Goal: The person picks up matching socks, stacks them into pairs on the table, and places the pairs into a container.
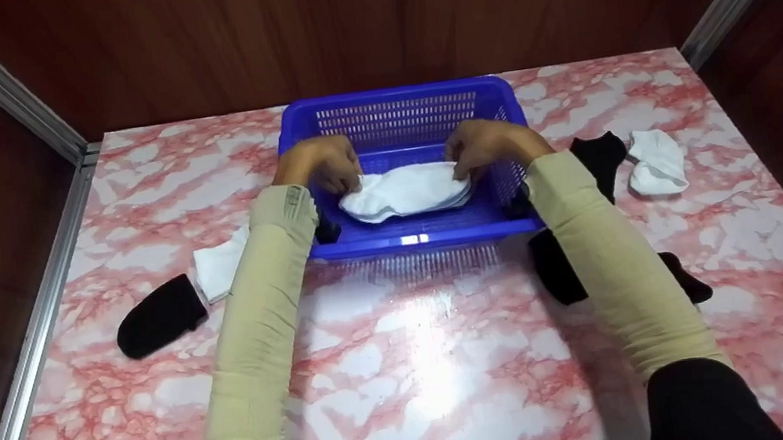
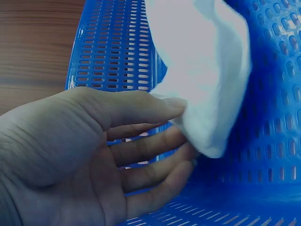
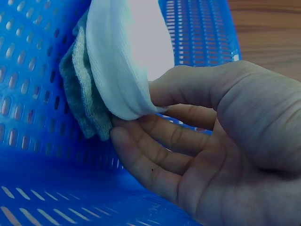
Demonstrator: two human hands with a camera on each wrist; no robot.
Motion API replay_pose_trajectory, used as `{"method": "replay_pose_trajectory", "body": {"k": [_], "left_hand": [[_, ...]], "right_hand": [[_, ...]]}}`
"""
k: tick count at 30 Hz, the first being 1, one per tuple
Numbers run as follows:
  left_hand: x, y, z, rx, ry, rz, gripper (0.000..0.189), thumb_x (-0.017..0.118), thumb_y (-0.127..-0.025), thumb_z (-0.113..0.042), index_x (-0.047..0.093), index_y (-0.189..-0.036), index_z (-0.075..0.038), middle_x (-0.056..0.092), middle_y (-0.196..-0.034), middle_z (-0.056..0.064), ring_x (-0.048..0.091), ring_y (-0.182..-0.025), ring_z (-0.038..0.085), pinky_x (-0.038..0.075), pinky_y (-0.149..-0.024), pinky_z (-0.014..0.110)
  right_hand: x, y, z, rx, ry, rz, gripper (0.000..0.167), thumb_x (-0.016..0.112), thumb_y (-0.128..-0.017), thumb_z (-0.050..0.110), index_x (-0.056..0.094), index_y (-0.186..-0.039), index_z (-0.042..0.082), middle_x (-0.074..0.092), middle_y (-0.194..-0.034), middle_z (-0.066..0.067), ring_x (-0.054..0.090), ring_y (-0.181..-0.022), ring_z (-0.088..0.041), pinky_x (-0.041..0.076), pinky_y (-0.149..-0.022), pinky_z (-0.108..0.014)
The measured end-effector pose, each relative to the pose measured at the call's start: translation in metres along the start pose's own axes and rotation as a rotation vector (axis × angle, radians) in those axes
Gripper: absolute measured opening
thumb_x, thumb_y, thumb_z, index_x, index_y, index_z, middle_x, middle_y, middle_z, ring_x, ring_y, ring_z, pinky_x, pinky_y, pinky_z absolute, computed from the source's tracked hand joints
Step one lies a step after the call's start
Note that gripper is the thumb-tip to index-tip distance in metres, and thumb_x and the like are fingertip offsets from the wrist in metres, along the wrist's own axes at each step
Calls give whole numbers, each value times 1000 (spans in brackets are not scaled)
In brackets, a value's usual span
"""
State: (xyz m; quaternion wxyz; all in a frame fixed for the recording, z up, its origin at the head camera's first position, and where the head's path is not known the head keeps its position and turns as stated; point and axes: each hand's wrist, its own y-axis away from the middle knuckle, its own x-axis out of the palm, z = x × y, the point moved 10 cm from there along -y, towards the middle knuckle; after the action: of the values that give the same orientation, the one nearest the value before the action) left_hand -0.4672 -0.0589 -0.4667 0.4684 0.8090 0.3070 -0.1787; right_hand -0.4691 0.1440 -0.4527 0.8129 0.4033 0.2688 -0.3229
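A white sock (image 1: 406,189) lies stretched from side to side inside a blue plastic basket (image 1: 417,239). My left hand (image 1: 331,163) pinches its left end; the left wrist view shows the thumb on top of the white cloth and fingers beneath. At the other end, my right hand (image 1: 487,143) grips the sock between thumb and fingers. In the right wrist view, greyish folded cloth (image 3: 84,89) hangs just under the white sock (image 3: 122,61), near the fingertips. Whether that cloth is also held, I cannot tell.
Left of the basket lie a black sock (image 1: 161,316) and a white sock (image 1: 220,269), partly behind the sleeve. To the right are a white sock (image 1: 658,164) and black socks (image 1: 601,158), some half hidden by the right arm. Wooden panels (image 1: 365,19) enclose the marbled table (image 1: 400,400).
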Motion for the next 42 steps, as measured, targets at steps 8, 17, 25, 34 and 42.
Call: {"method": "replay_pose_trajectory", "body": {"k": [8, 17, 25, 34, 42], "left_hand": [[7, 4, 3, -47, 20, 31, 7, 71, -94, -10, 69, -99, -5, 63, -72, -8, 58, -69, 5, 53, -64, 16], [11, 10, 0, -50, 50, 70, 5, 69, -95, -8, 64, -95, -6, 59, -70, -6, 52, -62, 4, 48, -60, 16], [-4, 28, -13, -17, 0, 10, 10, 65, -99, -18, 64, -103, -9, 61, -88, -1, 60, -74, 5, 54, -75, 19], [-26, 55, -29, 126, -131, -178, 24, 63, -101, -21, 69, -113, -1, 65, -85, -1, 62, -78, 10, 54, -74, 22], [-50, 97, -39, 267, -194, -522, 34, 59, -96, -18, 72, -122, 1, 72, -114, 17, 61, -101, 25, 53, -98, 45]], "right_hand": [[2, 3, 1, 7, 6, 11, 30, 74, -86, 5, 71, -115, -4, 68, -106, -11, 67, -75, -10, 61, -74, -26], [2, 5, 0, 13, 5, -8, 32, 78, -87, 9, 71, -116, -4, 66, -104, -8, 65, -77, -9, 61, -76, -25], [-16, 20, 10, -47, -26, -76, 37, 78, -92, 15, 68, -122, -5, 70, -103, -9, 68, -81, -12, 61, -80, -29], [-54, 54, 21, -163, -73, -215, 30, 74, -96, 17, 69, -116, -4, 74, -93, -6, 66, -73, -4, 59, -69, -22], [-77, 98, 20, -203, -55, -441, 23, 70, -97, 15, 73, -112, -1, 72, -99, -8, 61, -81, -1, 49, -73, -15]]}}
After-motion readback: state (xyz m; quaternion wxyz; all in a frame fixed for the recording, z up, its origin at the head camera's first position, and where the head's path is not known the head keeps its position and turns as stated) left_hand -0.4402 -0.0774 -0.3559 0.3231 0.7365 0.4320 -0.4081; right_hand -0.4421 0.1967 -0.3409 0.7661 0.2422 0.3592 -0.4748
